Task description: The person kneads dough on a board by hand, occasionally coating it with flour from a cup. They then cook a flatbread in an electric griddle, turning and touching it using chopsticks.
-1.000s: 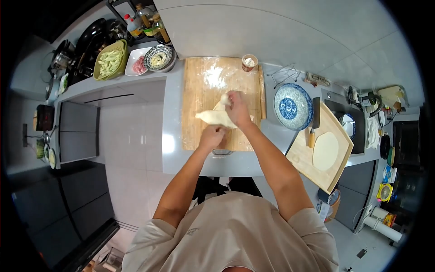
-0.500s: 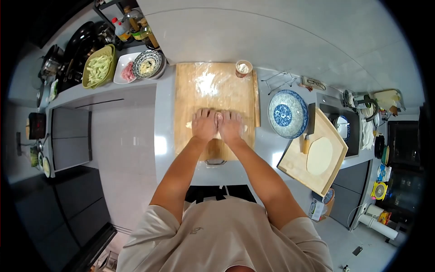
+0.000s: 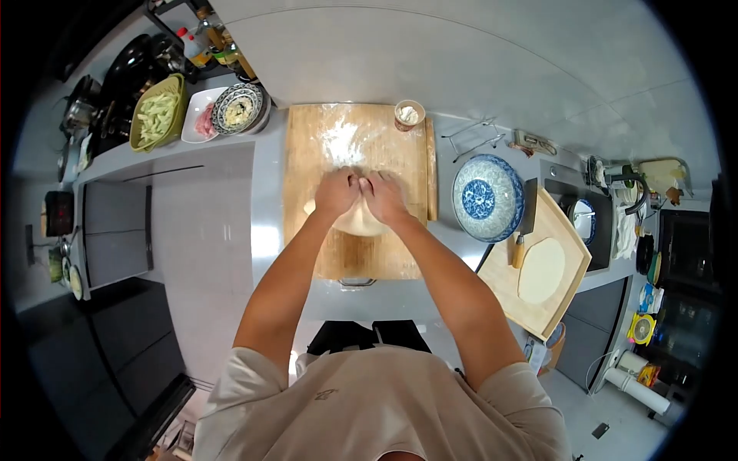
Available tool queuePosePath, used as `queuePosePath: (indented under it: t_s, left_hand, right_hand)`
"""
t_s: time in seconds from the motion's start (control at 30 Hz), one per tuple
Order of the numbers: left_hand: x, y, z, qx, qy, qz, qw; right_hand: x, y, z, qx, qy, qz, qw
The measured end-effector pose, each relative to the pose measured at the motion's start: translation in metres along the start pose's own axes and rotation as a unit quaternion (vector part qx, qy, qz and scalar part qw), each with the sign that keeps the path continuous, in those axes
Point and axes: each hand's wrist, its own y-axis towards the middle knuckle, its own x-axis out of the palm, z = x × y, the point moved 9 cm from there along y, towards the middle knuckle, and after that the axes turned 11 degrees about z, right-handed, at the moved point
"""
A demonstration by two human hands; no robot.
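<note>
A pale, floury piece of dough lies on the wooden board, its near part showing between my forearms. My left hand is curled over the dough's far left part. Close beside it, my right hand is curled over the far right part, with the thumbs nearly touching. Both hands hide the dough's far edge. Loose flour whitens the board beyond my fingers.
A cup of flour stands at the board's far right. Rightward are a blue-and-white bowl, a cleaver and a tray holding a flat dough sheet. Leftward sit a patterned bowl and a green basket.
My fingers have gone from lying flat and spread to curled in, a little farther from my body. More dough shows between my forearms. The view has shifted slightly.
</note>
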Motion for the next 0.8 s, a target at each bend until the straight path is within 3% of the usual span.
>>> queuePosePath:
  t_s: [0.07,0.1,0.23,0.33,0.4,0.43,0.53,0.57,0.67,0.73,0.8]
  left_hand:
    - [-0.009,-0.026,-0.018,-0.205,-0.165,-0.069,0.962]
    - [-0.022,-0.04,-0.015,-0.234,-0.158,-0.048,0.958]
    - [-0.064,-0.086,0.033,-0.043,-0.092,0.076,0.992]
    - [-0.067,-0.106,0.037,0.052,-0.1,0.111,0.987]
    - [-0.07,-0.121,0.038,0.11,-0.122,0.129,0.978]
    - [-0.07,-0.128,0.038,0.123,-0.139,0.138,0.973]
    - [-0.083,-0.14,0.049,0.14,-0.152,0.154,0.966]
    - [-0.082,-0.141,0.05,0.106,-0.164,0.15,0.969]
    - [-0.04,-0.137,0.005,-0.167,-0.319,0.069,0.931]
    - [-0.043,-0.138,0.019,-0.094,-0.155,0.126,0.975]
    - [-0.046,-0.141,0.035,-0.013,-0.042,0.172,0.984]
  right_hand:
    - [-0.005,-0.007,0.013,0.043,0.102,-0.075,0.991]
    - [-0.004,-0.007,0.014,0.064,0.153,-0.112,0.98]
    - [-0.016,0.031,-0.006,-0.125,-0.002,0.091,0.988]
    - [-0.008,0.044,-0.025,-0.219,-0.124,0.207,0.945]
    - [0.013,0.046,-0.02,-0.177,-0.01,-0.064,0.982]
    - [0.016,0.038,-0.023,-0.148,0.046,-0.196,0.968]
    - [-0.023,0.016,-0.016,-0.048,0.092,-0.037,0.994]
    - [-0.022,0.001,-0.016,-0.02,0.067,-0.045,0.997]
    - [-0.014,-0.057,-0.028,0.024,-0.023,-0.028,0.999]
    - [-0.017,-0.089,-0.039,-0.008,-0.07,0.05,0.996]
    - [-0.031,-0.11,-0.047,-0.052,-0.082,0.145,0.985]
